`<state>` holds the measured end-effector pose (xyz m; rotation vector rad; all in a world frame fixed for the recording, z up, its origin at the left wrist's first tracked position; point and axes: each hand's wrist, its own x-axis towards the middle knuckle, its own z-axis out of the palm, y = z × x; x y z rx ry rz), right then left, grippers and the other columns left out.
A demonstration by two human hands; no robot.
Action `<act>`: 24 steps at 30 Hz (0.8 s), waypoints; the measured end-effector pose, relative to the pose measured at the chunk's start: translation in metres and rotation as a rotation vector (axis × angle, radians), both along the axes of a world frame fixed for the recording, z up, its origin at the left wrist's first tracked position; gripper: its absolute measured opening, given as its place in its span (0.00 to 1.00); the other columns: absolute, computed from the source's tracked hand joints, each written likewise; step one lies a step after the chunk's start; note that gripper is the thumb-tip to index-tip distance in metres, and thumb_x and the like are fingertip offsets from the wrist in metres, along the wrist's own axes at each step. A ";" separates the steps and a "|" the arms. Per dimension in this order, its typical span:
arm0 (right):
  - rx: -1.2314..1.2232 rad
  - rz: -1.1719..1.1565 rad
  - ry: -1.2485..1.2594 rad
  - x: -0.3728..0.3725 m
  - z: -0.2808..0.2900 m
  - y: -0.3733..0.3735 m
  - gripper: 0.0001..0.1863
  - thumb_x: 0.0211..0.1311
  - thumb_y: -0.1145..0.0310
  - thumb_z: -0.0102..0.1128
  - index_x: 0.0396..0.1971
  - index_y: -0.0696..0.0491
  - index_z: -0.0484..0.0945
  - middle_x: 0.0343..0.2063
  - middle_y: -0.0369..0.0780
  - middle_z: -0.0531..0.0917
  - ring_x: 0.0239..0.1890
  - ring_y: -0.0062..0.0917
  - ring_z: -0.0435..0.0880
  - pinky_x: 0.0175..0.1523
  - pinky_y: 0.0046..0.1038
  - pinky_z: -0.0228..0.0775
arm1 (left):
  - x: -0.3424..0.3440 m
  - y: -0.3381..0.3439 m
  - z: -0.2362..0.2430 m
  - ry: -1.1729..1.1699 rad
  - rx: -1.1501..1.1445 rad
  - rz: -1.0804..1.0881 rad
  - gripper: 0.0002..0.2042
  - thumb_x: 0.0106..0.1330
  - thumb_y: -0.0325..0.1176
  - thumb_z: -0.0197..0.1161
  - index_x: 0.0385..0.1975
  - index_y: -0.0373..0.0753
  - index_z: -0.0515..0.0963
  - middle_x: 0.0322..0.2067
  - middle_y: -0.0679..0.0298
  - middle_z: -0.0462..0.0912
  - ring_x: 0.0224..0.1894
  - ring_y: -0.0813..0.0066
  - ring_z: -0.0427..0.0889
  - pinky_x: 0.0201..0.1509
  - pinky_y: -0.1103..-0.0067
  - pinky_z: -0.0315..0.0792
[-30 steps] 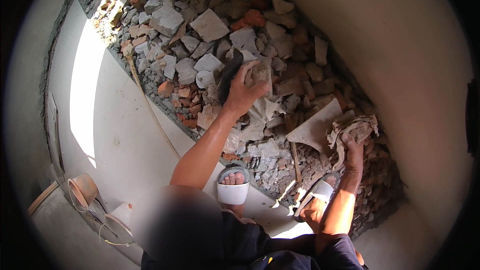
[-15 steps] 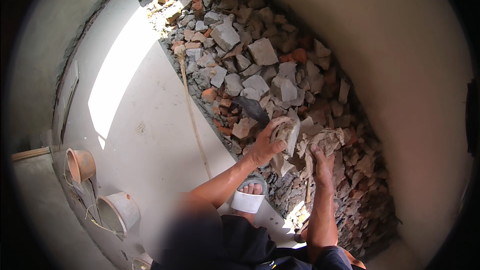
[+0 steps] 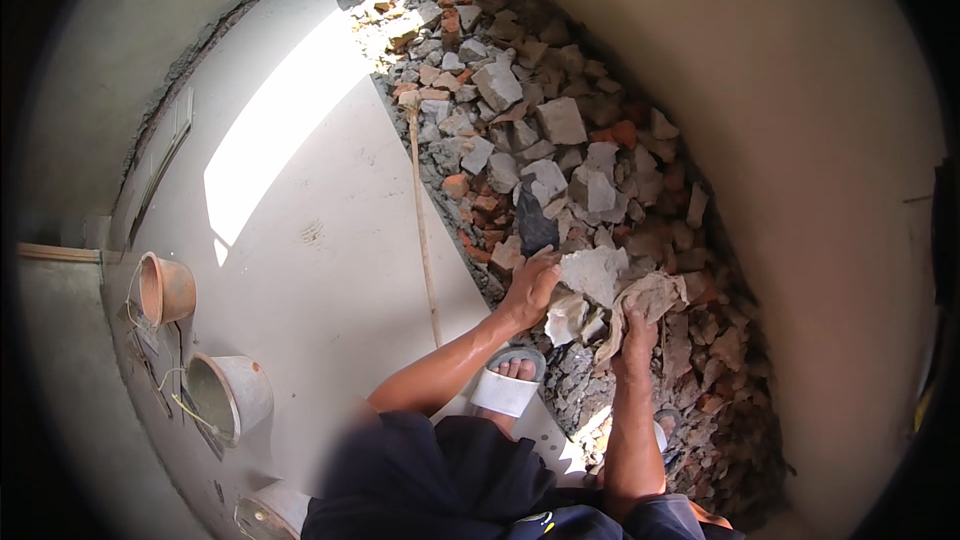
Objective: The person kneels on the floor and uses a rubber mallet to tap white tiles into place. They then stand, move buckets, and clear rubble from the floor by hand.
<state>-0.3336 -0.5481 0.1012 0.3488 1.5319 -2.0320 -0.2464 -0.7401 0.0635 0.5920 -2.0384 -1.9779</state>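
Over a heap of broken masonry [image 3: 505,175], both my arms reach forward. My left hand [image 3: 530,290] is closed at the left edge of a pale, flat-faced chunk of rubble [image 3: 595,275]; its fingertips are partly hidden. A dark, pointed flat piece [image 3: 537,220] lies just beyond, its near end meeting those fingers. My right hand [image 3: 637,332] is closed on a crumpled tan cloth [image 3: 655,295], thumb on top. Below the chunk sits a jagged whitish lump [image 3: 566,318].
A pale board [image 3: 330,310] covers the floor on the left, with a thin wooden stick [image 3: 420,230] along its edge. An orange bucket [image 3: 168,288] and a whitish bucket [image 3: 235,395] stand at far left. Walls rise on both sides. My sandalled foot [image 3: 510,380] is on the board.
The view has shifted, so the heap appears farther right. The pale chunk has turned its broad face up. The dark piece now points more directly away. The tan cloth remains in my right hand.
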 end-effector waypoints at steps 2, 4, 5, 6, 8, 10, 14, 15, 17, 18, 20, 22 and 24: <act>-0.045 0.007 0.071 -0.004 0.004 0.002 0.28 0.58 0.68 0.62 0.57 0.62 0.66 0.49 0.43 0.77 0.47 0.28 0.79 0.54 0.29 0.70 | 0.007 0.001 -0.008 0.035 0.209 -0.061 0.22 0.68 0.45 0.43 0.48 0.33 0.74 0.47 0.48 0.77 0.52 0.55 0.72 0.60 0.69 0.59; 0.012 0.004 0.023 -0.007 0.008 0.003 0.28 0.58 0.68 0.62 0.57 0.63 0.66 0.49 0.43 0.77 0.47 0.29 0.79 0.54 0.30 0.70 | 0.013 0.005 -0.010 -0.036 0.245 -0.088 0.21 0.68 0.43 0.43 0.48 0.33 0.74 0.47 0.47 0.77 0.51 0.54 0.73 0.59 0.69 0.61; 0.017 0.056 0.023 -0.008 0.009 0.003 0.28 0.58 0.67 0.62 0.57 0.63 0.66 0.49 0.43 0.77 0.48 0.29 0.79 0.55 0.30 0.70 | 0.018 0.009 -0.008 -0.132 0.310 -0.036 0.23 0.69 0.46 0.45 0.49 0.31 0.73 0.47 0.47 0.77 0.49 0.54 0.75 0.56 0.68 0.64; 0.027 0.080 0.025 -0.007 0.010 0.003 0.29 0.58 0.67 0.62 0.57 0.63 0.66 0.49 0.43 0.77 0.48 0.29 0.79 0.55 0.30 0.69 | 0.021 0.010 -0.005 -0.097 0.210 -0.002 0.24 0.69 0.47 0.47 0.50 0.31 0.72 0.47 0.47 0.77 0.49 0.54 0.75 0.56 0.68 0.65; 0.063 0.093 0.027 -0.006 0.012 0.003 0.28 0.58 0.67 0.62 0.57 0.62 0.67 0.49 0.42 0.77 0.50 0.30 0.78 0.57 0.29 0.68 | 0.027 0.015 0.007 -0.163 0.047 0.046 0.25 0.68 0.50 0.50 0.51 0.32 0.72 0.47 0.48 0.77 0.50 0.55 0.75 0.56 0.68 0.66; -0.038 0.144 0.139 -0.004 0.014 0.002 0.27 0.58 0.68 0.62 0.56 0.62 0.68 0.50 0.42 0.77 0.49 0.29 0.78 0.56 0.29 0.68 | 0.030 0.012 0.021 -0.213 -0.054 0.056 0.30 0.62 0.54 0.60 0.51 0.32 0.72 0.47 0.46 0.78 0.52 0.53 0.77 0.56 0.69 0.67; 0.066 0.163 0.049 -0.001 0.016 -0.001 0.26 0.58 0.68 0.63 0.54 0.62 0.70 0.48 0.42 0.78 0.47 0.26 0.78 0.54 0.28 0.69 | 0.034 0.001 0.041 -0.241 0.057 -0.007 0.28 0.59 0.45 0.67 0.51 0.30 0.72 0.44 0.53 0.81 0.46 0.71 0.78 0.53 0.75 0.71; 0.051 0.175 0.073 0.001 0.017 -0.001 0.25 0.57 0.68 0.64 0.53 0.63 0.71 0.47 0.42 0.79 0.47 0.26 0.79 0.54 0.27 0.69 | 0.035 0.001 0.044 -0.281 0.032 0.008 0.29 0.58 0.45 0.68 0.52 0.30 0.72 0.45 0.53 0.81 0.47 0.71 0.78 0.54 0.75 0.70; 0.039 0.205 0.093 0.001 0.018 -0.004 0.24 0.57 0.67 0.64 0.51 0.64 0.72 0.45 0.42 0.80 0.46 0.26 0.79 0.53 0.27 0.69 | 0.038 0.001 0.048 -0.283 0.037 0.048 0.30 0.57 0.45 0.68 0.53 0.29 0.71 0.46 0.53 0.80 0.49 0.71 0.77 0.55 0.76 0.69; 0.051 0.211 0.067 0.002 0.018 -0.004 0.25 0.57 0.67 0.64 0.51 0.64 0.72 0.46 0.42 0.80 0.46 0.26 0.79 0.53 0.27 0.69 | 0.040 0.002 0.048 -0.253 0.071 0.063 0.30 0.57 0.45 0.69 0.53 0.28 0.71 0.46 0.53 0.80 0.49 0.71 0.77 0.55 0.76 0.69; 0.023 0.249 0.043 0.004 0.016 -0.006 0.25 0.57 0.67 0.64 0.52 0.64 0.72 0.46 0.42 0.80 0.46 0.26 0.79 0.53 0.28 0.69 | 0.046 0.001 0.047 -0.257 0.080 0.065 0.31 0.56 0.45 0.70 0.53 0.28 0.71 0.47 0.53 0.80 0.50 0.70 0.76 0.56 0.76 0.69; 0.041 0.264 0.030 0.007 0.012 -0.006 0.25 0.57 0.67 0.63 0.52 0.64 0.72 0.46 0.43 0.80 0.46 0.26 0.79 0.53 0.28 0.69 | 0.052 -0.001 0.042 -0.307 0.012 0.050 0.33 0.55 0.45 0.70 0.53 0.27 0.70 0.47 0.52 0.79 0.50 0.70 0.76 0.56 0.76 0.68; 0.066 0.292 0.043 0.010 0.007 -0.005 0.25 0.57 0.68 0.63 0.52 0.65 0.72 0.46 0.43 0.80 0.46 0.26 0.79 0.54 0.28 0.69 | 0.058 -0.001 0.034 -0.427 0.050 0.012 0.36 0.54 0.47 0.70 0.56 0.27 0.68 0.50 0.48 0.77 0.52 0.64 0.76 0.58 0.73 0.67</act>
